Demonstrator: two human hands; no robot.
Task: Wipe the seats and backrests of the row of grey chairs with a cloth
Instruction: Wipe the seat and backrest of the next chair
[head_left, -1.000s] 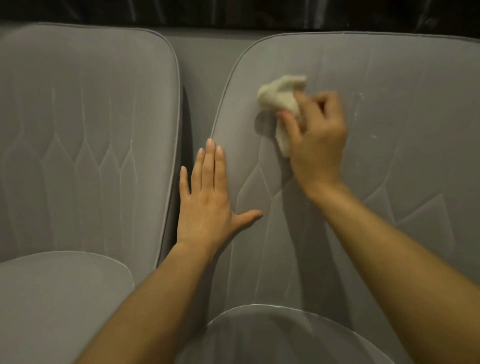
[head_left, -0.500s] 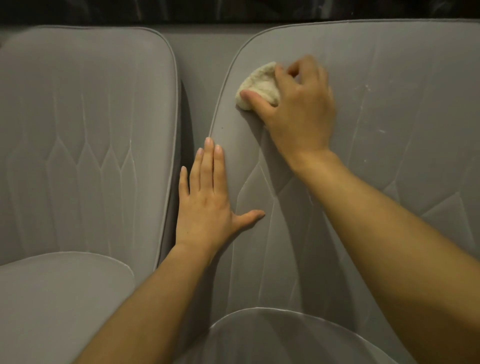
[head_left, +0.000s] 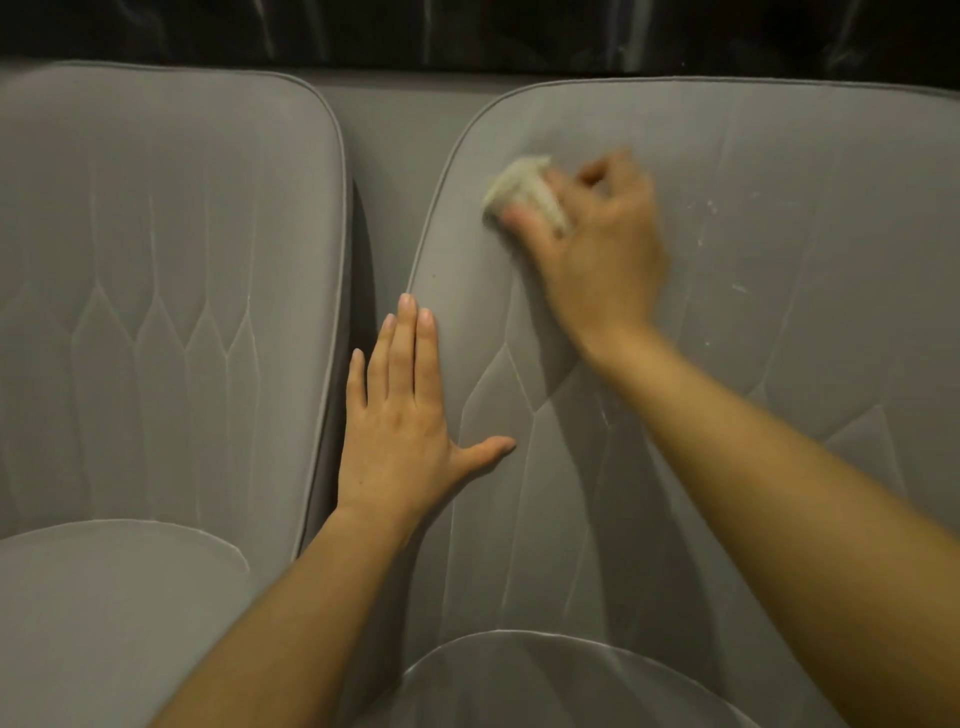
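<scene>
Grey right-chair backrest (head_left: 779, 312) mid-wipe: my right hand (head_left: 597, 249) clutches the cloth (head_left: 524, 192) near its upper-left corner, left hand (head_left: 400, 431) flat and splayed at its left edge; white specks right of the cloth, seats apparently pending.

The backrest at the right of the frame (head_left: 779, 322) was a plain mid-grey, crossed by pale stitched lines that met in long pointed shapes low down, with a few whitish flecks and streaks in its upper right part. The backrest at the left of the frame (head_left: 166, 270) wore the same grey and the same pale stitching, drawn into a row of narrow pointed panels. Both seats, lower left (head_left: 104, 613) and bottom centre (head_left: 545, 680), were grey with a lighter piped edge. The cloth (head_left: 524, 192) in my right hand (head_left: 597, 249) was cream, off-white. Along the top of the frame ran a black band (head_left: 467, 26) with faint pale streaks.
</scene>
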